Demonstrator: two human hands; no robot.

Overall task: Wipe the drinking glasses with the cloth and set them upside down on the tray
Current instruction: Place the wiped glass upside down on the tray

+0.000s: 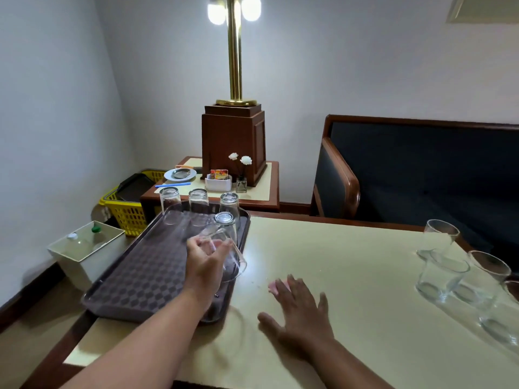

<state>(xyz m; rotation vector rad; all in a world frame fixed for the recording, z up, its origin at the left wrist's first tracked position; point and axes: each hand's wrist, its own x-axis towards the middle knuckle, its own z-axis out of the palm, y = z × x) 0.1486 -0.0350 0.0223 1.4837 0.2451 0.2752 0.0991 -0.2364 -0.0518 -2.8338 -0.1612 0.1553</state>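
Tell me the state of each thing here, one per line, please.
Left hand: holds a tilted glass over the tray.
Right hand: flat on the pink cloth, grip open.
Four glasses on tray: upside down.
Glasses at right: upright on the table.
Lamp: lit.

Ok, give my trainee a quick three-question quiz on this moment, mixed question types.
1. How many glasses already stand upside down on the tray?
2. True or false: the left hand holds a glass over the tray.
3. The right hand rests on: A) the pink cloth B) the yellow basket C) the lamp

Key: 1. four; 2. true; 3. A
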